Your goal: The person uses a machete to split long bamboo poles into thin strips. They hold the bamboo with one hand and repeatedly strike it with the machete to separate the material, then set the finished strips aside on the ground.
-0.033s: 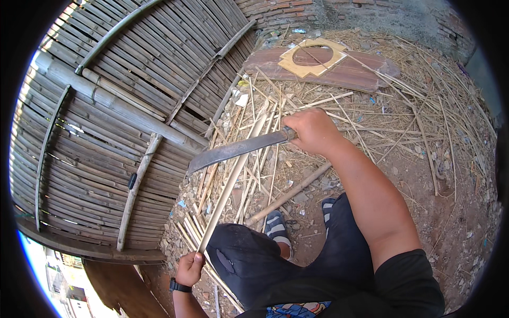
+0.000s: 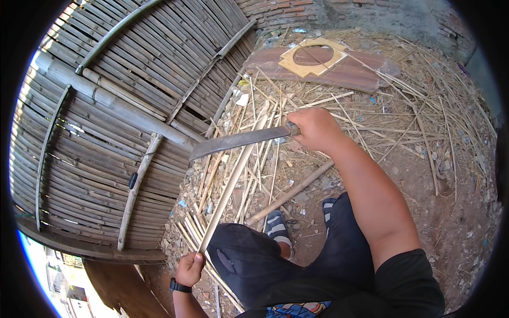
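My right hand [image 2: 316, 129] is closed around the handle of a machete, whose long dark blade [image 2: 238, 141] points left and bends slightly down toward its tip. Down by my left knee, my left hand [image 2: 189, 267] pinches the near end of a long pale bamboo strip [image 2: 227, 193], thumb on top. The strip slants away from me, up and to the right, and passes beneath the blade. Whether blade and strip touch, I cannot tell. The strip's far end lies among other split bamboo pieces on the ground.
A slatted bamboo wall [image 2: 106, 138] rises close on my left. A round pole [image 2: 291, 192] lies before my feet. Farther off, a brown board [image 2: 260, 61] carries a yellow frame [image 2: 289, 62] with a round hole. Loose bamboo strips [image 2: 204, 185] and straw litter the dirt, with a brick wall behind.
The machete's blade has tilted, its tip rising a little, and its flat shows differently. My left hand and the bamboo strip have stayed put.
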### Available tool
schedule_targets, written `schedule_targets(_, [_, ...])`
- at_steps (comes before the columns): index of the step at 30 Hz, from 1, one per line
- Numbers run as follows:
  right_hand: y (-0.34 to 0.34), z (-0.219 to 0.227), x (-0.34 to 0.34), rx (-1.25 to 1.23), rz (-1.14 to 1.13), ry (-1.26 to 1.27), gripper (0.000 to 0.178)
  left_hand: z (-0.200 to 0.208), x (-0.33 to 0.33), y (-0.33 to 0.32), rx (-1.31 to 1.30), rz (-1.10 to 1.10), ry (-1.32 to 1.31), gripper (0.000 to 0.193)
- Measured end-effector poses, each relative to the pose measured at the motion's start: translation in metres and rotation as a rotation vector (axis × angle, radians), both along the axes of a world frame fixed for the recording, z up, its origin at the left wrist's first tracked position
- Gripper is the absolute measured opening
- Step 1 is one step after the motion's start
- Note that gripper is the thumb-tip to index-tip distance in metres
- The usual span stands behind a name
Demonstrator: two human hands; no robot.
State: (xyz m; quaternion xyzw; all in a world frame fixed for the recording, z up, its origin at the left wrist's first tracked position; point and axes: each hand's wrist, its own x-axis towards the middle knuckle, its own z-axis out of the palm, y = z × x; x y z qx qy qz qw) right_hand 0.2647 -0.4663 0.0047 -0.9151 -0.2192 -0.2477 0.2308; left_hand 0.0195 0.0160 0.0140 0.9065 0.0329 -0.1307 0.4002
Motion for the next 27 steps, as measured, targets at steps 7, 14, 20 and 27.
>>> schedule_targets(7, [-0.002, 0.000, -0.001, -0.006, 0.014, -0.005, 0.026, 0.006, -0.003, -0.004, -0.053, -0.011, 0.046, 0.055])
schedule_targets(14, [-0.009, -0.006, 0.006, 0.136, -0.108, 0.149, 0.029, 0.001, -0.002, -0.002, -0.010, -0.039, -0.045, 0.053])
schedule_targets(20, [0.010, 0.004, -0.005, -0.001, 0.097, 0.014, 0.029, -0.001, -0.003, 0.000, -0.101, -0.003, 0.036, 0.051])
schedule_targets(27, [-0.008, -0.005, 0.004, 0.137, -0.140, 0.113, 0.027, 0.004, -0.003, -0.001, -0.131, 0.013, 0.086, 0.052])
